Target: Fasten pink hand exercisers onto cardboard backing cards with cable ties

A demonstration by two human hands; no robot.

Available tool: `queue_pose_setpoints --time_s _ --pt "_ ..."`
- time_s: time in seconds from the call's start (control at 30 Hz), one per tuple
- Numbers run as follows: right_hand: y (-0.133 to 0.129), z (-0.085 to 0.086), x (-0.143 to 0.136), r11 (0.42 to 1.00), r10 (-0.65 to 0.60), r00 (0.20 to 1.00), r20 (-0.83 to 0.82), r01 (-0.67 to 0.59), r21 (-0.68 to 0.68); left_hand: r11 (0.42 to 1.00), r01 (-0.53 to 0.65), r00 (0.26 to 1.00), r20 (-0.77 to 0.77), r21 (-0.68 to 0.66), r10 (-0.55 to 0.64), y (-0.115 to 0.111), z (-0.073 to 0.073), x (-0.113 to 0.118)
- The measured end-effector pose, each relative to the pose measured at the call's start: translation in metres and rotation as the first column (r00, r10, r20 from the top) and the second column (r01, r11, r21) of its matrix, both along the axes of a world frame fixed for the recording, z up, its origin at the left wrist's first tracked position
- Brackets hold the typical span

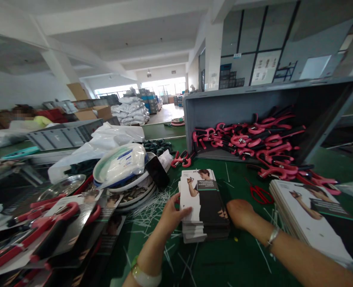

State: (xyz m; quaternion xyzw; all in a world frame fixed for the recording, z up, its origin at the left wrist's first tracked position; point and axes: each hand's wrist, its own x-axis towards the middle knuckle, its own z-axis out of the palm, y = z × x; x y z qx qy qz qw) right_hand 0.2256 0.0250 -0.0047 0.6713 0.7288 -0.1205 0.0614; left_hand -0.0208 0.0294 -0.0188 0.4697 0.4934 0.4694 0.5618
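A stack of printed backing cards (204,205) lies on the green table in front of me, white on its left side and black on its right. My left hand (174,213) grips the stack's left edge, thumb on the top card and fingers along the side. Against the right edge rests my right hand (239,213), curled, its fingers hidden from view. Red-handled scissors (260,194) lie beyond my right hand. To the right sits a second, taller stack of the same cards (314,223).
A grey crate (191,119) on its side holds many pink-and-black hand grips (248,139), some spilling out. White ties (152,211) are scattered on the table. At left are carded hand grips (53,223), stacked basins (97,169) and a dark phone (157,172). A person (41,120) is far left.
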Motion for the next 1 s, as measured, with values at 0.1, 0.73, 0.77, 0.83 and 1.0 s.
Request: queue_pose_setpoints --time_s 0.1,0.73,0.77,0.83,1.0 --pt "0.0 0.005 0.013 0.999 -0.02 1.0 0.024 0.021 -0.045 1.0 0.009 1.0 -0.019 -0.024 -0.01 -0.006 -0.005 -0.002" --pt "-0.012 0.003 0.015 0.995 -0.021 0.994 0.104 0.031 -0.098 0.985 -0.137 0.966 -0.207 0.106 0.156 -0.019 -0.008 -0.004" --pt "-0.011 0.001 0.014 0.993 -0.028 0.993 0.111 0.04 -0.107 0.986 -0.129 0.966 -0.212 0.104 0.149 -0.019 -0.008 -0.005" --pt "-0.01 0.0 0.017 0.993 -0.041 0.995 0.096 0.051 -0.107 0.987 -0.114 0.962 -0.237 0.11 0.138 -0.019 -0.009 -0.006" --pt "-0.012 0.001 0.052 0.989 -0.086 0.994 -0.067 0.077 -0.124 0.985 -0.084 0.942 -0.311 0.153 0.129 -0.021 -0.011 -0.007"
